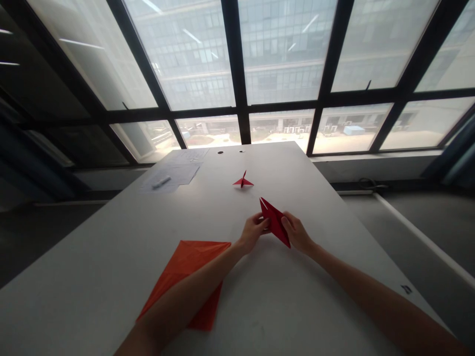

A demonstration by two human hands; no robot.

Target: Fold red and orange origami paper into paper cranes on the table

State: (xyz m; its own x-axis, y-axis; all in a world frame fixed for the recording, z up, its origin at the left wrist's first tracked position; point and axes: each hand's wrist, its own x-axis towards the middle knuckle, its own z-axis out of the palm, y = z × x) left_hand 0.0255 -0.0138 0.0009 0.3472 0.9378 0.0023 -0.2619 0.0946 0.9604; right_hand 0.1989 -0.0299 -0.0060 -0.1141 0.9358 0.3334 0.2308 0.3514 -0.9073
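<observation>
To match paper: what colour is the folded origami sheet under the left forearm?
The origami sheet is orange, best in the head view.

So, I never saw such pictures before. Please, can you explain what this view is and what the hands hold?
This picture comes from a camera worn on a person's head, looking forward and down. There is no machine, only two bare hands. The left hand and right hand hold a folded red paper between them. On the white table lie a small red paper bird, an orange paper sheet under the left forearm, and further away papers with a pen.
</observation>
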